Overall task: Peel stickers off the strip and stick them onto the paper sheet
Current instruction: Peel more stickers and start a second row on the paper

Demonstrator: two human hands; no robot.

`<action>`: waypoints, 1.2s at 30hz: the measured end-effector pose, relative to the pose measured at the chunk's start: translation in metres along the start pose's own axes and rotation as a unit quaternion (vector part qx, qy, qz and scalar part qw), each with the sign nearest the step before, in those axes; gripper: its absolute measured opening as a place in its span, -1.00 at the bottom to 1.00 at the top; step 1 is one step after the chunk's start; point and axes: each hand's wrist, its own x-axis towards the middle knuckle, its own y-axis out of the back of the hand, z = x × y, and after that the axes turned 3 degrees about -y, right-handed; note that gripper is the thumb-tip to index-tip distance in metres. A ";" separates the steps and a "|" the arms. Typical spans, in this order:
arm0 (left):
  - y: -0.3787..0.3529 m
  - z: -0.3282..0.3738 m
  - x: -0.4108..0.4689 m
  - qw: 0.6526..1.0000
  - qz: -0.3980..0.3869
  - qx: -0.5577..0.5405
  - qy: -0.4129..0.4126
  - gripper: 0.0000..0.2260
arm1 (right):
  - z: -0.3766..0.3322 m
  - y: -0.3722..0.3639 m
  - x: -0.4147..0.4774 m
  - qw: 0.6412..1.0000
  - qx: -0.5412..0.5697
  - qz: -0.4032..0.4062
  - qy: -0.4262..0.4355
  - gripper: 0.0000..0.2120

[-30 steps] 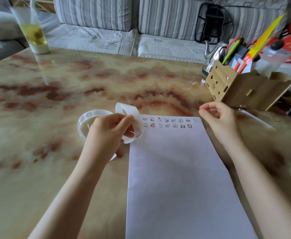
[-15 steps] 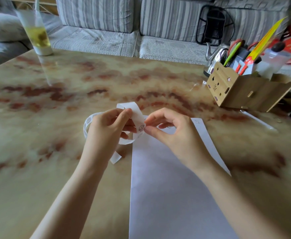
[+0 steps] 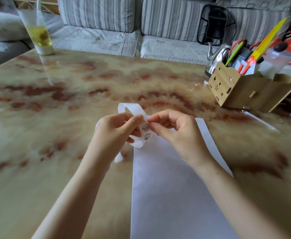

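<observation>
Left hand (image 3: 117, 130) holding curled white sticker strip (image 3: 137, 118), right hand (image 3: 175, 131) pinching strip edge, above white paper sheet (image 3: 167, 195), on marbled beige-red table (image 3: 63, 126)

Marbled counter (image 3: 72, 104) in tan and rust. At the far left corner, a tall glass (image 3: 39, 37) of yellow drink. Far right, a wooden organizer (image 3: 241, 94) crammed with pens (image 3: 234, 53), a metal kettle (image 3: 217, 54) just behind. Beyond, a striped sofa (image 3: 96, 14) with a black mesh backrest (image 3: 216, 26).

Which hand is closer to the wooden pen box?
Right. The box sits beyond the right hand, to its right; the left hand is farther, past the strip.
</observation>
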 end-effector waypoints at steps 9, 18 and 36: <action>0.000 -0.002 0.001 1.000 0.003 0.020 -0.004 -0.81 | 0.000 0.001 -0.002 0.996 -0.078 0.002 0.042 -0.94; 0.000 -0.004 0.002 0.999 0.010 0.036 -0.011 -0.83 | 0.000 -0.001 -0.001 0.995 -0.081 0.013 0.050 -0.97; -0.002 -0.008 0.003 0.997 0.039 0.070 -0.012 -0.80 | -0.002 0.000 -0.003 0.985 -0.145 0.008 0.093 -0.95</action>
